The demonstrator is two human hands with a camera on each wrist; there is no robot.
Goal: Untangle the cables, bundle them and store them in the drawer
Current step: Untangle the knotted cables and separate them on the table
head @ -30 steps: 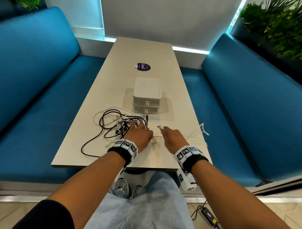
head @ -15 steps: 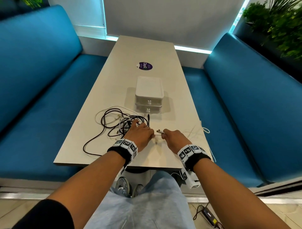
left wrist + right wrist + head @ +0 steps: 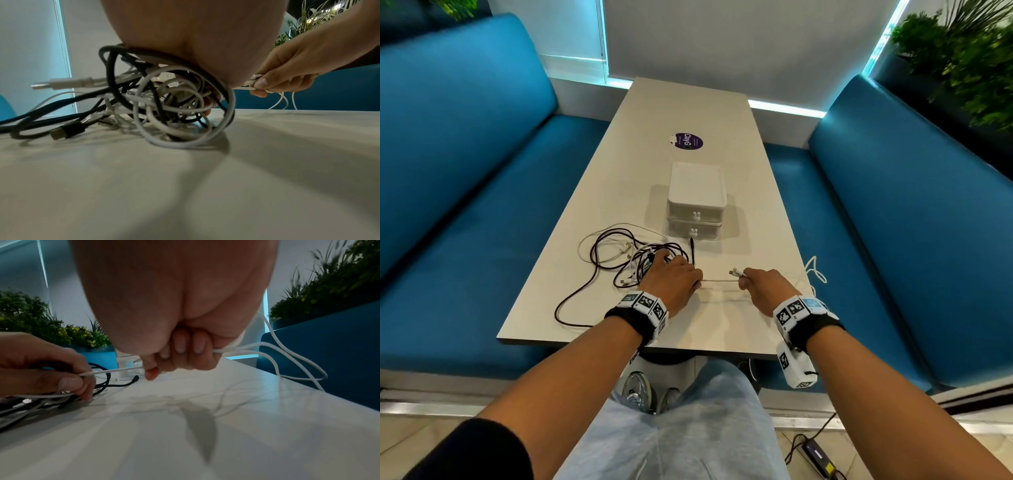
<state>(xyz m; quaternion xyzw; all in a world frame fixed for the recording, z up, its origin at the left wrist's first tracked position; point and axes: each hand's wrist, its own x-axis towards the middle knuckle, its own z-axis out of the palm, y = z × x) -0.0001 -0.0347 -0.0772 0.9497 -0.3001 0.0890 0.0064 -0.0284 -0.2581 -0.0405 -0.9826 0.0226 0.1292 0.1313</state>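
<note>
Table (image 3: 688, 113) beneath both hands, carrying everything named below. Two-drawer white organiser (image 3: 697, 202) beyond the hands, both drawers closed; storing judged not yet begun. Tangle of black and white cables (image 3: 633, 257) under and beyond the left hand (image 3: 671, 279), loops crossing one another and one black strand trailing toward the near table edge; untangling judged at an early stage, no finished bundle in view. Left hand lying on the tangle, thumb and forefinger pinching the white cable (image 3: 719, 281) where it leaves the heap. Right hand (image 3: 765, 286), to the right of the left, fingers curled tight round the same white cable, its plug (image 3: 736, 272) protruding from the fist toward the left hand. Short taut run of white cable between the two hands; slack loops (image 3: 815, 270) hanging off the table edge right of the right hand. Remaining, by judgement: freeing this cable, then the others, coiling each, opening a drawer.
</note>
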